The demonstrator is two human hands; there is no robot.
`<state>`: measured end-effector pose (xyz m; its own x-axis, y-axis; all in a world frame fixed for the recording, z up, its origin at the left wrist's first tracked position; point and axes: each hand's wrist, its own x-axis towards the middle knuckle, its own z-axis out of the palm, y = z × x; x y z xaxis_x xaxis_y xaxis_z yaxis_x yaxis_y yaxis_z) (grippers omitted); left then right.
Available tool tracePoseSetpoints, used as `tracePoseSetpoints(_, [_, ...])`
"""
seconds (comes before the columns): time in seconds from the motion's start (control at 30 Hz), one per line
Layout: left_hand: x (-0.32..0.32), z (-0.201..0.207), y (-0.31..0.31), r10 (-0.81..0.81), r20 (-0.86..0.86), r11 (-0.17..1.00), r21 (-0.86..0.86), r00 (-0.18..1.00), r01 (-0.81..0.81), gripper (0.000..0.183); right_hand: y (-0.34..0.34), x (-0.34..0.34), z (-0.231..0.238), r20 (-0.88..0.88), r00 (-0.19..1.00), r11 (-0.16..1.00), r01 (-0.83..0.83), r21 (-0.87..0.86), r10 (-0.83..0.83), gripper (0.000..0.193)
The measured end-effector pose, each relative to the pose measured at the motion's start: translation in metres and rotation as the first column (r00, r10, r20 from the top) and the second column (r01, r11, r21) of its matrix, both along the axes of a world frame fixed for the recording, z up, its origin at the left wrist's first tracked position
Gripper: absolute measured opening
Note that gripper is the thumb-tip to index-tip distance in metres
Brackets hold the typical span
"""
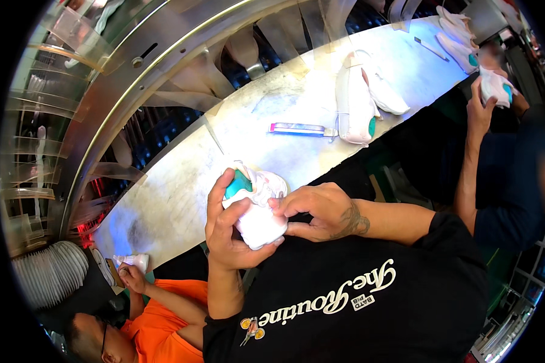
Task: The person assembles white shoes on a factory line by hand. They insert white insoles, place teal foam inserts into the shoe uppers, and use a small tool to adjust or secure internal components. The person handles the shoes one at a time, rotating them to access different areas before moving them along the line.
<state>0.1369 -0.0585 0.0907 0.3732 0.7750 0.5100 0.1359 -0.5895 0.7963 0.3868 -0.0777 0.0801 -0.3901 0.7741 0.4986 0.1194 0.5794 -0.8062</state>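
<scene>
My left hand (224,233) is wrapped round a white shoe (263,221) with a teal patch inside its opening, close in front of my chest. From the other side my right hand (318,209) pinches the shoe's white surface between thumb and fingers. Whether the right fingers hold anything small besides the shoe cannot be seen. Beyond my hands, a slim utility knife (303,129) lies on the pale worktable (181,206). Just right of it rests a pair of white shoes (352,109), one with a teal patch at its near end.
A curved metal machine frame (157,57) with hanging clear plastic strips borders the table's far side. More white shoes (457,45) and a thin white-handled tool (431,49) lie at the far right. Co-workers sit on both sides: an orange shirt (163,317) left, a dark sleeve (502,175) right.
</scene>
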Motion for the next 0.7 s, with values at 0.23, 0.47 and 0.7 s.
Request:
tracePoseSetpoints(0.23, [-0.004, -0.010, -0.008, -0.025, 0.075, 0.996, -0.089, 0.997, 0.032, 0.106, 0.030, 0.009, 0.001, -0.092, 0.980, 0.981, -0.183, -0.066, 0.176, 0.084])
tracePoseSetpoints(0.47, [0.006, 0.001, -0.003, -0.039, -0.079, 0.999, -0.015, 0.996, 0.037, 0.102, 0.048, -0.009, -0.005, -0.145, 0.903, 0.792, -0.425, -0.438, 0.405, 0.119])
tracePoseSetpoints(0.7, [0.017, 0.008, 0.007, -0.076, -0.118, 0.997, 0.023, 0.990, 0.079, 0.100, 0.055, -0.002, -0.003, -0.100, 0.908, 0.793, -0.406, -0.455, 0.407, 0.115])
